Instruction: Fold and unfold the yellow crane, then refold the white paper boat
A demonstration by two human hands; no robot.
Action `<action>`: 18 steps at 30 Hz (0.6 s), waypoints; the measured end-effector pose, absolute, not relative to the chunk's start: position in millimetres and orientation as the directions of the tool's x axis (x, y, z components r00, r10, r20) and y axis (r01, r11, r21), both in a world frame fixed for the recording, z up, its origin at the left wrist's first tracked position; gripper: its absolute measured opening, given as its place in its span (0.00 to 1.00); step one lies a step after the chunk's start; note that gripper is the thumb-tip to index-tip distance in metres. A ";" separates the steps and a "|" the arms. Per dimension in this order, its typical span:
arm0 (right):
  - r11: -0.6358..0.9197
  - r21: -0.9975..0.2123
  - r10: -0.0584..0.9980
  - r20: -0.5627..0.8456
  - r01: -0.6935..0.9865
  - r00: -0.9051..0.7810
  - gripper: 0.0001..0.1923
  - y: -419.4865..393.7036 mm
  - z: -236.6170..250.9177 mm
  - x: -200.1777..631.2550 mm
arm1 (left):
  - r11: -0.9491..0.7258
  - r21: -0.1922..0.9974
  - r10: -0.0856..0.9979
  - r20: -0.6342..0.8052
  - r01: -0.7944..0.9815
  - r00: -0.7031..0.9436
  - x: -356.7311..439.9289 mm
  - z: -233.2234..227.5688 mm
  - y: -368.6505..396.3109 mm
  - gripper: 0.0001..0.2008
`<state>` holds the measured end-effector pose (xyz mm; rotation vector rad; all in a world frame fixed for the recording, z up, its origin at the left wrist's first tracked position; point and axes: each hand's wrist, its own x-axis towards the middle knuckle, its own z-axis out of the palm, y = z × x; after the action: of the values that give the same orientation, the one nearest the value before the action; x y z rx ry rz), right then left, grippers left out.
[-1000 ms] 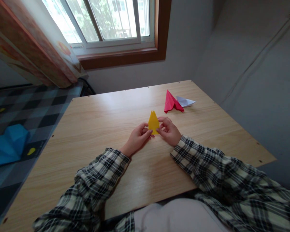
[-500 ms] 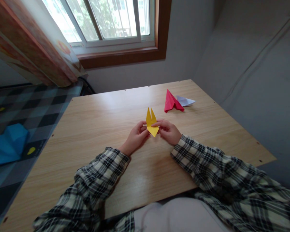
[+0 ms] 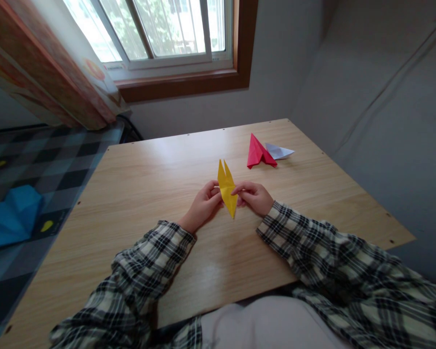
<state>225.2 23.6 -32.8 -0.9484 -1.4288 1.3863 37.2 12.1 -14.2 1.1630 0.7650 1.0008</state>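
Observation:
Between my hands is a piece of folded yellow origami paper [image 3: 226, 186], held just over the wooden table [image 3: 160, 174]. Two narrow points stick up at its far end, with a slit between them, and a single point faces me. My left hand [image 3: 205, 201] pinches its left edge, thumb on the near side. From the right, my right hand [image 3: 255, 196] grips the other edge, its index finger lying on the paper's face near the middle. Some of the fingertips are hidden behind the paper.
Beyond my right hand lie a red folded paper [image 3: 257, 152] and a white folded paper [image 3: 280, 152], close together. Off the table's left side, a blue folded paper [image 3: 12, 218] rests on a checked cloth [image 3: 63, 160]. A window [image 3: 167, 29] and a curtain [image 3: 54, 58] are behind.
The yellow paper's near part has opened out toward me into a longer, narrower point, and the paper is tilted slightly. Both hands stay in nearly the same place.

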 end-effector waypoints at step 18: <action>0.288 -0.958 0.912 0.270 0.013 -0.308 0.09 21.9 -27.1 226.0 | 0.024 0.995 0.937 0.013 -0.099 0.350 38.1 -14.1 15.0 0.16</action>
<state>226.0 21.9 -27.1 -0.8714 -1.5966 1.1756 38.1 15.0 -14.1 1.2791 0.8748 0.9861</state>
